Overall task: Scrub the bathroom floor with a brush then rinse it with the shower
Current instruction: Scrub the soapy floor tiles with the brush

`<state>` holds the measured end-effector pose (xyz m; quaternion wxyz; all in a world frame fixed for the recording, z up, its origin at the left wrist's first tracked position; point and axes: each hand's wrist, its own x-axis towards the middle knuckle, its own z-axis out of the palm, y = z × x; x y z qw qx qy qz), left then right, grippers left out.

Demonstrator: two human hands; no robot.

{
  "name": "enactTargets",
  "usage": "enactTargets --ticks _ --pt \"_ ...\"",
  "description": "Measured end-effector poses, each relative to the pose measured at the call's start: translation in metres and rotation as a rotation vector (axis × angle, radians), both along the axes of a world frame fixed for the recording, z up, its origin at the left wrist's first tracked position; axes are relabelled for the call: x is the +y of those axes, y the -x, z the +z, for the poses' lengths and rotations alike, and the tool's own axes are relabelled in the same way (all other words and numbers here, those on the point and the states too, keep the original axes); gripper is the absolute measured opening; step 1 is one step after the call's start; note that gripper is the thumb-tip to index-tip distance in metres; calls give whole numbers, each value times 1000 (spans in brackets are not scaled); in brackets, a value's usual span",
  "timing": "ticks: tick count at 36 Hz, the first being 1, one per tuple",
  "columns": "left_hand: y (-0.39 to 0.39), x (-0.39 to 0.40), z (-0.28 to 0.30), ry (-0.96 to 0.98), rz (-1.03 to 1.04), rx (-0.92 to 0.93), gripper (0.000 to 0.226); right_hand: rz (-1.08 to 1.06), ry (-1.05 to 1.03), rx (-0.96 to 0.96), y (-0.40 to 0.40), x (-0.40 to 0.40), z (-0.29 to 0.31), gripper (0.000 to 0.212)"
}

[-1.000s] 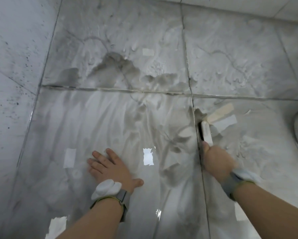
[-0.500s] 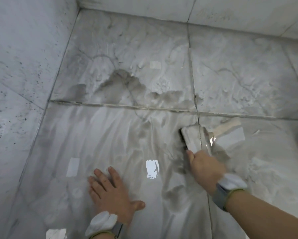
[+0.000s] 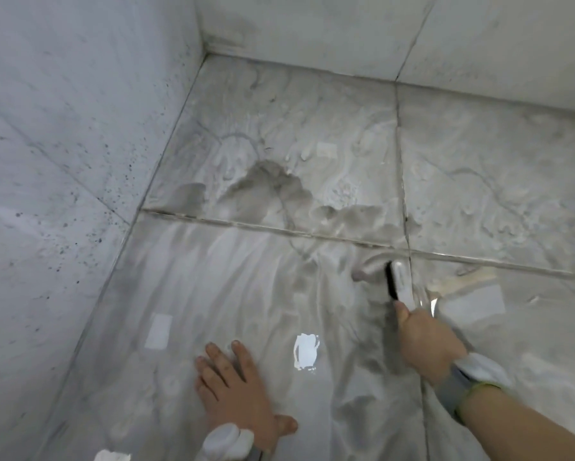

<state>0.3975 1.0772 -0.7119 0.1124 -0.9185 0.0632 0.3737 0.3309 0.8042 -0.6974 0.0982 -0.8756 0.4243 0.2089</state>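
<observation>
Since half a second ago the brush is standing closer to the joint where four tiles meet, and a second ago it was lying further back along the same grout line; the corner of the walls is also showing more now, so the person's head is tilting up a little.

The brush is resting on the wet floor just before the cross of grout lines, with its dark bristles turned to the left side and its white back to the right. A small wave of grey foam is curling just left of the bristles, so I judge that the brush is pushing dirty water forward and to the left. The right hand is clenching the near end of the brush, thumb lying along its top, probably to press the bristles hard into the joint.

The left hand is lying flat on the floor, well to the left of the brush and nearer to the person, fingers straight and spread, grasping nothing. It seems to be carrying the body weight while the other arm is reaching out. Both wrists are wearing a grey band with something white on it.

Beyond the grout cross, the far tiles are covered with streaky foam and a darker grey patch. Further left, the side wall is speckled with small dark spots. Scrubbing is in progress, in my judgement, and no shower is in view.
</observation>
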Motion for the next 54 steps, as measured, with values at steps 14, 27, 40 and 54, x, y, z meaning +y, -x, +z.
enactTargets --ticks 14,27,40,54 --pt "3 4 -7 48 7 -18 172 119 23 102 -12 -43 -4 41" --pt "4 13 -12 121 -10 -43 171 416 18 21 -29 1 7 69" --pt "3 17 -13 162 -40 -40 169 1328 -148 7 186 63 -12 42" --pt "5 13 -14 111 -49 -74 170 445 134 181 -22 -132 5 39"
